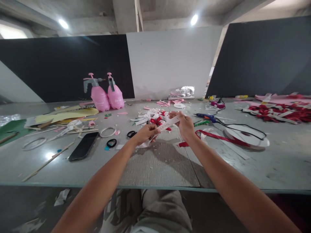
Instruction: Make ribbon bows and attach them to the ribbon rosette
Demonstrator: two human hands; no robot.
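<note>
White lettered ribbon (168, 124), pink bottles (100, 98)

Tabletop (160, 173) front passable; phone (84, 147) blocks left, ribbon spool (246, 136) right

This looks like a craft workshop: bare concrete ceiling (167, 8), spray bottles (100, 98) near the table's (279, 165) far edge, a glue gun (206, 116), a ribbon roll (239, 133).
</note>
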